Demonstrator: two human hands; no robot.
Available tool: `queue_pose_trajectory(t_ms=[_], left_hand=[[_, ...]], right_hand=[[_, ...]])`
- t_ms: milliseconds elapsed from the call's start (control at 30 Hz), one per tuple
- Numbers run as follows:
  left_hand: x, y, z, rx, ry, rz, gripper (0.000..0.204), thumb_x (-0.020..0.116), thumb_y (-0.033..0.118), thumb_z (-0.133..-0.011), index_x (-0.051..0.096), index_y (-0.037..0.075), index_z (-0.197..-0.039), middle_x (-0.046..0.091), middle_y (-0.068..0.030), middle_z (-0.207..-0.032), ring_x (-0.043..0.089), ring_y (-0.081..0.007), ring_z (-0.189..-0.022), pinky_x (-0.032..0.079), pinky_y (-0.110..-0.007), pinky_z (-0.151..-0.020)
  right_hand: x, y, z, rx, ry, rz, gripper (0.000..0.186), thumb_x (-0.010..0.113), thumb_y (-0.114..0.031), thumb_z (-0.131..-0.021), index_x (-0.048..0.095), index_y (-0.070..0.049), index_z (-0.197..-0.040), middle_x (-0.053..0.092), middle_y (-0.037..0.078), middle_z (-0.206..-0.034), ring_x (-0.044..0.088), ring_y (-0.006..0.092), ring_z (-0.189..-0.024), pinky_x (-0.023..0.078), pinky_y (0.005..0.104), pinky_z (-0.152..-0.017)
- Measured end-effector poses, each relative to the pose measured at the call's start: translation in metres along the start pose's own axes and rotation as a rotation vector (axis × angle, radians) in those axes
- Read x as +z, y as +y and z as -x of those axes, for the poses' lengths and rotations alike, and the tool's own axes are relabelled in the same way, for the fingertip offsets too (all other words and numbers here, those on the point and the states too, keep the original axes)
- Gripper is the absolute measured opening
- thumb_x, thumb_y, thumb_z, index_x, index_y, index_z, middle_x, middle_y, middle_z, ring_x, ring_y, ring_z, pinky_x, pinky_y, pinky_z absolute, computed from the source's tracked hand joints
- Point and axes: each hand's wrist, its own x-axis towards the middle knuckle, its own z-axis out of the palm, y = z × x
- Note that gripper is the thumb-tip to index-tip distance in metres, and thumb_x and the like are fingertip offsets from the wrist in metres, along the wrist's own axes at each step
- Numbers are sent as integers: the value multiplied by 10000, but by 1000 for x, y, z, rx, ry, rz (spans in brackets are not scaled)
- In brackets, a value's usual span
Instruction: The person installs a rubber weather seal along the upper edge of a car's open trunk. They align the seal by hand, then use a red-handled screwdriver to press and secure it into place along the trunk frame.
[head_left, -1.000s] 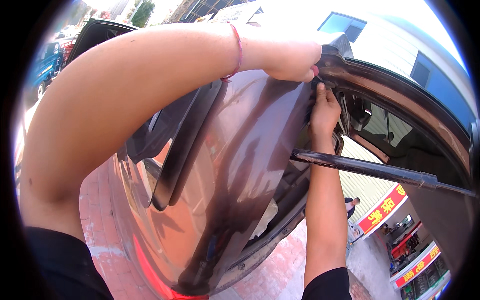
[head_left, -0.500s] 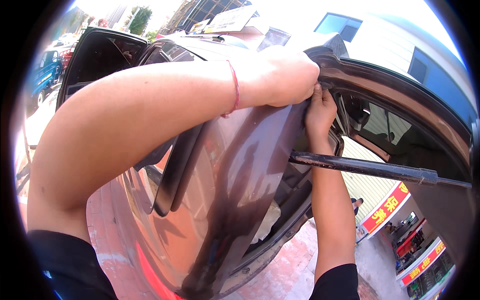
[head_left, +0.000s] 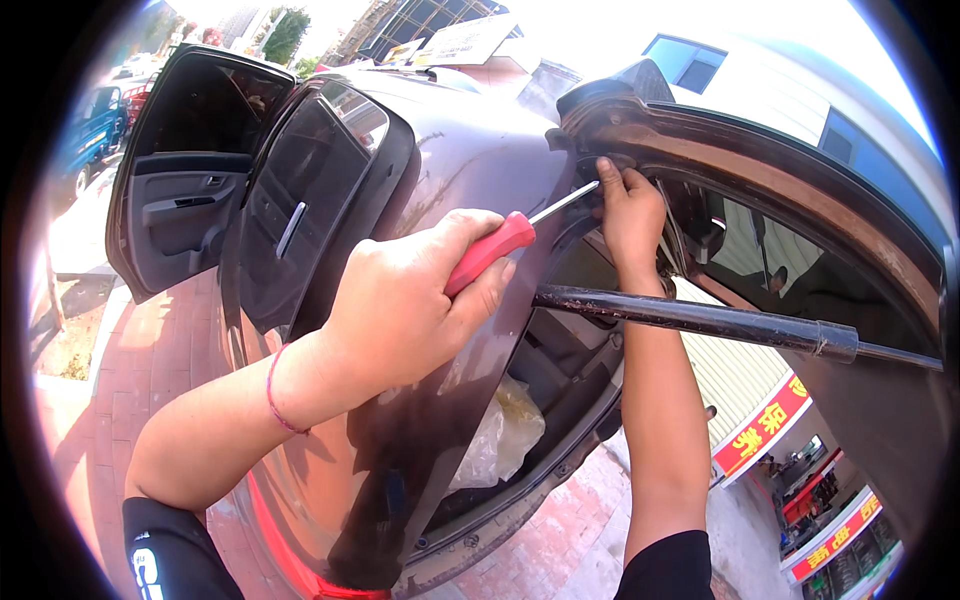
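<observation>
My left hand (head_left: 415,305) grips a screwdriver (head_left: 500,248) by its red handle; the metal shaft points up and right. Its tip meets the upper corner of a dark brown car (head_left: 470,160) where the raised tailgate (head_left: 800,190) hinges. My right hand (head_left: 630,205) reaches up to that same corner, fingers pressed on the hinge area next to the shaft tip. What those fingers pinch is too small to tell. A black gas strut (head_left: 720,320) crosses just below my right wrist.
Two side doors (head_left: 250,200) of the car stand open at left. A clear plastic bag (head_left: 505,430) lies in the open boot. Red brick paving (head_left: 110,400) runs below. A blue vehicle (head_left: 90,135) is parked far left; shop signs (head_left: 760,425) show at lower right.
My left arm has dropped and pulled back from the hinge corner; the hand now shows the red-handled screwdriver aimed at it. The right hand stays at the hinge. The open doors are now unhidden.
</observation>
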Motion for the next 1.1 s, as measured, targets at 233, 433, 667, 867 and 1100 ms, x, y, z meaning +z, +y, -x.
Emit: queue_pose_trajectory(t_ms=[233, 433, 667, 867, 1100], left_hand=[[-6, 2, 42, -21, 16, 192, 339, 763, 151, -911, 655, -15, -1186, 727, -156, -896, 718, -261, -671, 549, -295, -623], [1, 0, 53, 133, 100, 115, 390, 809, 145, -831, 667, -10, -1160, 729, -135, -833, 702, -259, -619, 542, -319, -551], [3, -6, 55, 184, 111, 134, 407, 814, 184, -805, 668, 16, -1146, 560, -25, -673, 585, -171, -512, 462, -299, -477], [-1, -9, 54, 190, 119, 156, 412, 819, 176, -799, 670, 9, -1145, 531, -14, -652, 563, -153, -494, 446, -284, -473], [2, -8, 50, 196, 120, 96, 426, 817, 166, -796, 671, 3, -1162, 558, -32, -659, 576, -170, -507, 459, -293, -481]], right_hand=[[32, -9, 9, 142, 103, -570, 360, 631, -311, -1046, 697, 35, -971, 711, 84, -815, 640, 145, -629, 476, 282, -601], [36, -18, 15, 213, 121, -656, 389, 598, -331, -1063, 700, 33, -970, 715, 79, -807, 641, 145, -611, 461, 276, -564], [26, -19, 18, 84, 247, -319, 458, 592, -406, -1057, 712, 28, -971, 713, 51, -791, 657, 121, -651, 445, 263, -550], [43, -26, 15, 95, 380, -287, 467, 560, -406, -1072, 701, 27, -967, 700, 65, -759, 641, 123, -646, 451, 261, -565], [8, -20, 23, 263, 68, -592, 445, 550, -396, -1076, 687, 25, -1035, 720, 70, -822, 649, 131, -674, 461, 251, -585]])
